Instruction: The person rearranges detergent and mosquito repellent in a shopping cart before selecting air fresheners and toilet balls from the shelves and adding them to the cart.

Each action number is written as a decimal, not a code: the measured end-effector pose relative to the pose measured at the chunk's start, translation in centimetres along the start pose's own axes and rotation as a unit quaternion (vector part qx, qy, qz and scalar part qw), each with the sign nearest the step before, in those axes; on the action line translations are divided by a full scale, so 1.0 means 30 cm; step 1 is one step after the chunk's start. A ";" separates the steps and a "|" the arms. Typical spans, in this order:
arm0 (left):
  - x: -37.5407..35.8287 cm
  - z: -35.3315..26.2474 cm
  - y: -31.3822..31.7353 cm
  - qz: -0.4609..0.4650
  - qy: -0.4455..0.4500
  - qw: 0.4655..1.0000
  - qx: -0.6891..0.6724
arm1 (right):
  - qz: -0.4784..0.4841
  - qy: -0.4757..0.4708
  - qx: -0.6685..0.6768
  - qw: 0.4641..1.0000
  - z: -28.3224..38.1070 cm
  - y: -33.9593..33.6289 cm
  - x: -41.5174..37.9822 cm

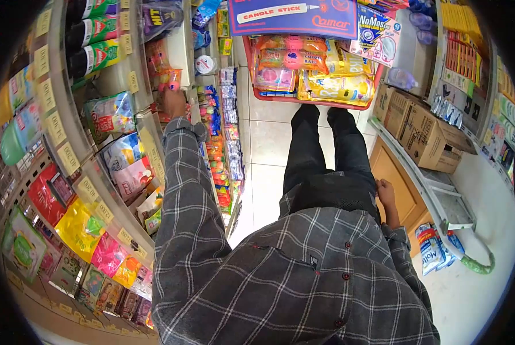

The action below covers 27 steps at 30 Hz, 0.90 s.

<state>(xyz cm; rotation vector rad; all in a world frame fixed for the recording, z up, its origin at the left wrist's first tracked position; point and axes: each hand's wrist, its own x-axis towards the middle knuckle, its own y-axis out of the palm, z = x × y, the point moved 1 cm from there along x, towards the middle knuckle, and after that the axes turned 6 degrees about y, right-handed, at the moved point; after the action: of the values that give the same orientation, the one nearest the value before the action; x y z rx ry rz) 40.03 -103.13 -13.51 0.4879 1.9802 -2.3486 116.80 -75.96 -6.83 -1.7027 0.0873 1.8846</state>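
Note:
My left hand reaches into the shelf on the left, its fingers closed at the near end of an orange-and-pink packet. Another orange packet lies just behind it on the same shelf. At my hip hangs my right hand, loosely curled, with nothing visible in it. Beyond my feet stands a red basket holding orange packets of colour balls and yellow packets. Across its far side lie a blue Candle Stick box and a white NoMos box.
Shelves with price strips line my left, stocked with bottles and pouches. Small sachets hang close to my left forearm. On the right are cardboard boxes, a metal rack edge and blue Molto packs.

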 end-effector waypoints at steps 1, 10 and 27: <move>0.003 0.011 0.011 -0.013 0.014 1.000 -0.002 | -0.010 -0.004 -0.019 1.000 0.016 0.000 0.004; -0.166 -0.167 -0.169 -0.137 0.092 0.959 -0.230 | -0.015 -0.029 -0.072 0.997 0.087 0.010 0.045; -1.055 -0.526 -0.501 0.049 0.209 0.860 -0.463 | 0.113 -0.738 -0.226 0.625 1.329 -0.169 -0.927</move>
<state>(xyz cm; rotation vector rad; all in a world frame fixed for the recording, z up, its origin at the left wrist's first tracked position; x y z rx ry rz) 70.19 -90.63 6.77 1.0021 2.8214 -1.0141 83.92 -65.32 27.75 0.1891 -0.9060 3.0360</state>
